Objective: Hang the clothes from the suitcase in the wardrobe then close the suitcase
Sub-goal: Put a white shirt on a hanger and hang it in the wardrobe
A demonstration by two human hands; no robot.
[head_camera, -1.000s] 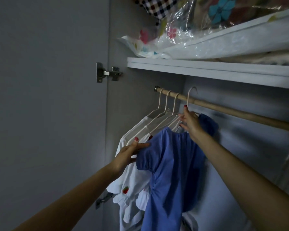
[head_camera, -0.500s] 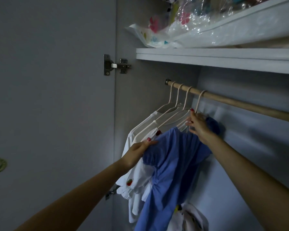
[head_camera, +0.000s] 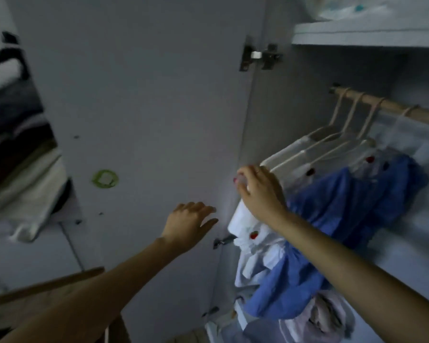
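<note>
The blue garment (head_camera: 344,209) hangs in the right half of the frame, on 1 of 4 pale hangers (head_camera: 342,134) hooked over the wooden rail (head_camera: 391,106) at the upper right of the wardrobe. Its cloth is thin, matte and creased, bunched at the shoulder and drooping in soft folds toward the lower centre. It looks light and limp, so it would likely slide off a slim hanger if tugged by the hem; the safer hold seems to be at the shoulder seam or on the hanger neck under the hook. Left of it, touching it, hang white garments (head_camera: 255,233) with small red strawberry marks, equally soft, with a frilled edge.

The right hand (head_camera: 260,191) sits at centre frame in front of the white sleeve ends, fingers curled loosely; blur hides whether the fingertips pinch cloth or nothing at all. The left hand (head_camera: 188,224), lower and further left, is spread with relaxed fingers, holding nothing, near the smooth grey door panel (head_camera: 144,95).

A metal hinge (head_camera: 260,55) joins that door to the cabinet at upper centre. A flat white shelf (head_camera: 367,33) spans the upper right above the rail. The suitcase is not in view.
</note>
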